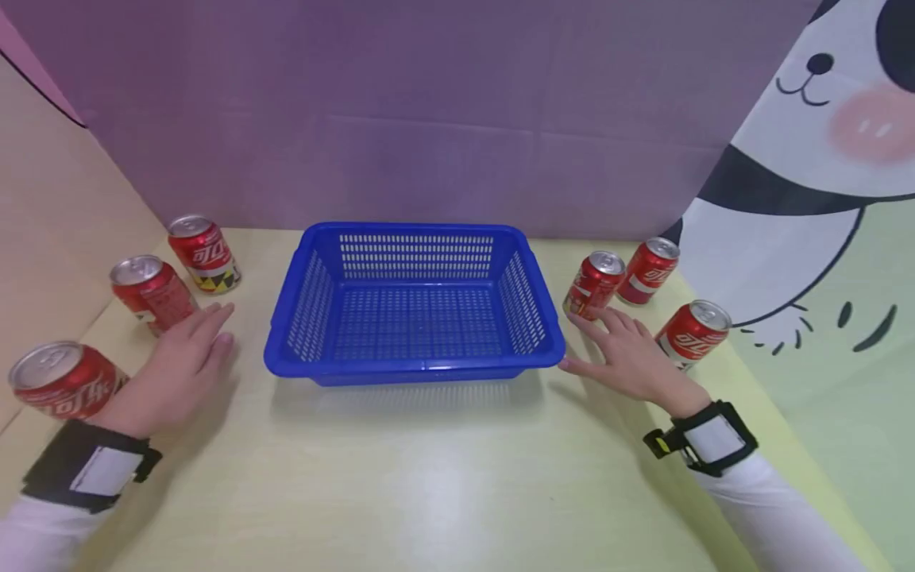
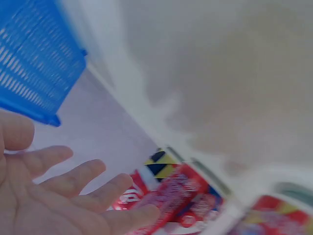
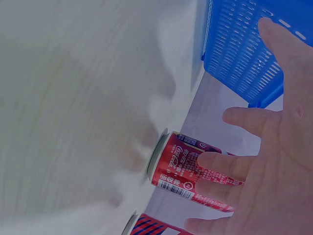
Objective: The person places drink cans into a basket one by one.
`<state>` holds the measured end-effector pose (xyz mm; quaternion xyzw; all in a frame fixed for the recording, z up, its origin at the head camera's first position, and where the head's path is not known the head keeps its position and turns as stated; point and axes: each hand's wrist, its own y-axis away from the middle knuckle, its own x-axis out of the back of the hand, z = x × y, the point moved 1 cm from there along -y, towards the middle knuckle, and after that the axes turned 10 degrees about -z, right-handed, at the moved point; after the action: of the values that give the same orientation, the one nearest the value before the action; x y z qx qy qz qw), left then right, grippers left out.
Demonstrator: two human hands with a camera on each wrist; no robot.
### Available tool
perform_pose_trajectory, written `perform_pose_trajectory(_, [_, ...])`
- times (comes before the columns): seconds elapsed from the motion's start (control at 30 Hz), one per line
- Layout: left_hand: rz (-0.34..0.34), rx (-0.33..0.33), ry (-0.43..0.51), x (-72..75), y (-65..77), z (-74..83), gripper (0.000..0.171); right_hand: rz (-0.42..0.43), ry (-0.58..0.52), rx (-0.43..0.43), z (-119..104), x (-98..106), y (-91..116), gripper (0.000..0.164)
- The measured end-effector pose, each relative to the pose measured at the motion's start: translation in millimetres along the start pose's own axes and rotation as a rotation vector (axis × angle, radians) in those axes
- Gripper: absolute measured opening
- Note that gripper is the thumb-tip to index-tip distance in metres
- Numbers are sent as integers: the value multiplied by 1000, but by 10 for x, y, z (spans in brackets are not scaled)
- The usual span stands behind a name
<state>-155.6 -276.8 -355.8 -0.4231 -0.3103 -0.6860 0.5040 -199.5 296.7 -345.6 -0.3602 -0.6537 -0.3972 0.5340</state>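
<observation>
My left hand [image 1: 182,369] is over the table's left side with fingers extended, nearest to a red cola can [image 1: 153,294]. Another can [image 1: 67,381] stands close to that wrist, and a third [image 1: 205,254] is farther back. On the right, my right hand [image 1: 629,357] has its fingers spread, in front of a cola can [image 1: 595,284] beside the basket. Two more cans, one at the back [image 1: 647,272] and one nearer [image 1: 692,334], stand to its right. In the right wrist view the fingers overlap a can [image 3: 186,171]. Both palms hold nothing.
A blue plastic basket [image 1: 422,365] with slotted walls sits between the hands, with nothing in it. Behind the pale table [image 1: 429,492] rises a purple backdrop [image 1: 429,159]. A panda-print wall [image 1: 793,230] borders the right side, and a beige wall [image 1: 64,199] the left.
</observation>
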Motion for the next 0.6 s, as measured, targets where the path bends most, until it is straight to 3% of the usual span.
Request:
perform_pose_trajectory(0.2, [64, 2, 95, 176, -233, 240, 61, 2, -7, -9, 0, 1, 4, 86])
perform_pose_trajectory(0.4, [-3, 16, 174, 197, -519, 472, 80, -8, -2, -33, 27, -29, 38, 88])
perform_pose_trajectory(0.6, [-88, -4, 312, 129, -778, 521, 94, 12, 3, -39, 61, -26, 88, 86])
